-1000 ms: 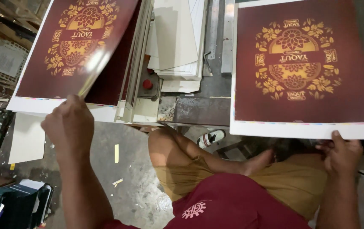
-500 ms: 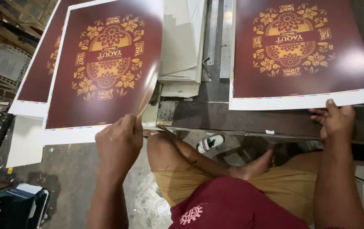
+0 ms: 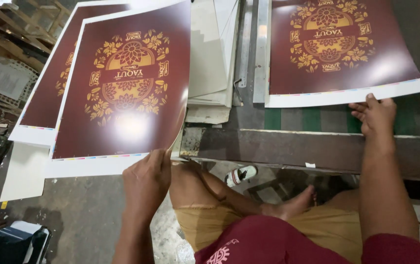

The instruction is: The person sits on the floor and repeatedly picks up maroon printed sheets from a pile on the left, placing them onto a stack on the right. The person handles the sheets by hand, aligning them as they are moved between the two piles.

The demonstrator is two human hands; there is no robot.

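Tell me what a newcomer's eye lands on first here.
First the glossy maroon sheet with a gold floral design, lifted at left over a stack of like sheets, its white lower edge pinched by the left hand. At upper right a matching sheet lies on the metal table, the right hand touching its near edge.

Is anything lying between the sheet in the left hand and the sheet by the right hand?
Yes. A stack of pale boards and a metal ruler lie between the left sheet and right sheet.
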